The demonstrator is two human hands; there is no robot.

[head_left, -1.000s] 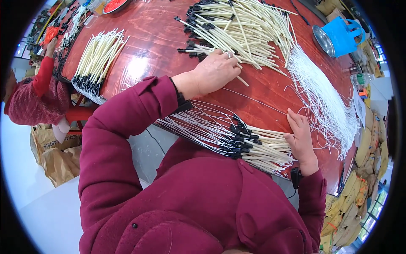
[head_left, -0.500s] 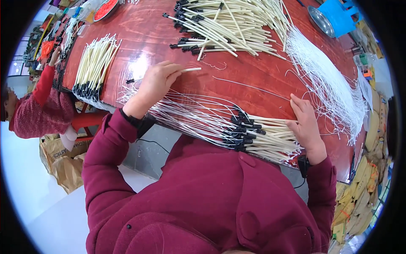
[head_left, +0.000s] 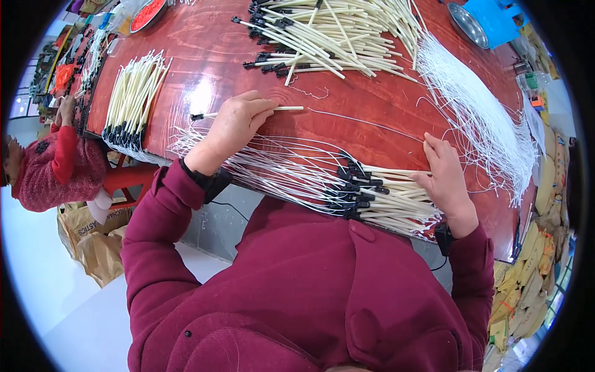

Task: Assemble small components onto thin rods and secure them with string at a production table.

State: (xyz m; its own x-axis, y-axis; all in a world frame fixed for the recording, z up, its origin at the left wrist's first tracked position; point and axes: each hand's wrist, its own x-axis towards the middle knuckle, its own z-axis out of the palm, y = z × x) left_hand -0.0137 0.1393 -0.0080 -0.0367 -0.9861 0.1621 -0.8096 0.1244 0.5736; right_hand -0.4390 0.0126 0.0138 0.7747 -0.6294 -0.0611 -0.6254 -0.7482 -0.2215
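My left hand (head_left: 238, 124) is closed around a thin cream tube (head_left: 290, 108) with a black fitting (head_left: 197, 117) at its left end. Between the thumb and fingers of my right hand (head_left: 445, 173) is pinched a thin white string (head_left: 372, 124). It runs leftward over the table, and its free end lies just short of the tube's right tip, apart from it. In front of me lies a bundle of similar cream tubes (head_left: 396, 201) with black fittings, their white strings (head_left: 273, 170) trailing left beneath my left wrist.
A large pile of cream tubes (head_left: 334, 37) covers the far side of the red table (head_left: 186, 37). White strings (head_left: 477, 105) fan out at the right. Another tube bundle (head_left: 133, 96) sits at the left, near a co-worker (head_left: 56, 161). A blue container (head_left: 493, 25) stands far right.
My left hand has shifted slightly right with the tube, whose tip is now nearer the string's end. My right hand has barely moved. The co-worker's hand has moved toward the body.
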